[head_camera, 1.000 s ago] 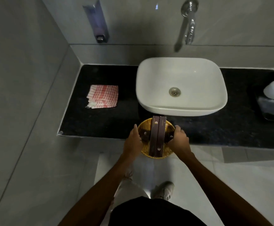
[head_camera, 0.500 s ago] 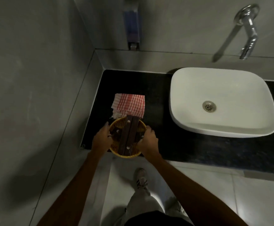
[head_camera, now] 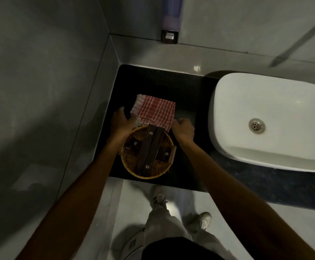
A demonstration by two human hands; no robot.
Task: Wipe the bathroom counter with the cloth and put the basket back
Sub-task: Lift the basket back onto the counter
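A round woven basket (head_camera: 132,170) holding dark wooden boxes rests on the black counter (head_camera: 171,85) near its front left corner. Its far rim overlaps the near edge of a folded red-and-white checked cloth (head_camera: 155,109). My left hand (head_camera: 120,121) lies past the basket's far left rim, fingers stretched out beside the cloth's left edge. My right hand (head_camera: 184,126) sits off the basket's far right rim with fingers curled at the cloth's right corner. Whether it pinches the cloth is hidden.
A white vessel sink (head_camera: 269,121) fills the counter to the right. A soap dispenser (head_camera: 170,19) hangs on the back wall, and a grey wall (head_camera: 49,91) closes the left side. My legs and shoes (head_camera: 200,220) stand on the tiled floor below.
I carried the basket leftward from in front of the sink to the counter's left end. Both hands gripped its sides before; now they lie beyond its far rim, by the cloth.
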